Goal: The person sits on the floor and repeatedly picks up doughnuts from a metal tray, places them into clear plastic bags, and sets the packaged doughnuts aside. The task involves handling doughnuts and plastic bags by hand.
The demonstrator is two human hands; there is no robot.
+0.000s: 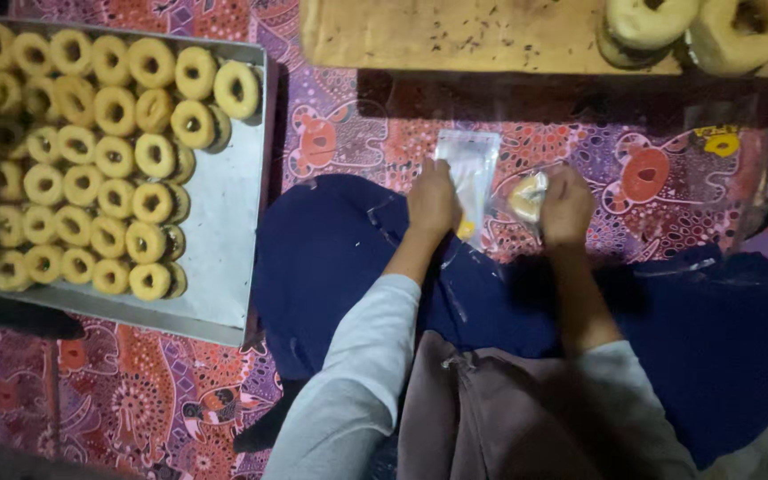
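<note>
Your right hand (565, 206) grips a pale ring-shaped pastry in thin clear wrap (526, 196), left hand (433, 201) pinning the flat clear plastic bags (468, 169); squeezing could crush it.

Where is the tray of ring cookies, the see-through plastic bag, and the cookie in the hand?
metal tray (224, 222): head view, on its bare right part.
clear plastic bag (473, 164): head view, on the bag's middle.
ring cookie (526, 197): head view, on the part showing beside the right hand (566, 206).

Pale yellow rings (100, 160), grey tray (224, 222), purple patterned mat (340, 133)
</note>
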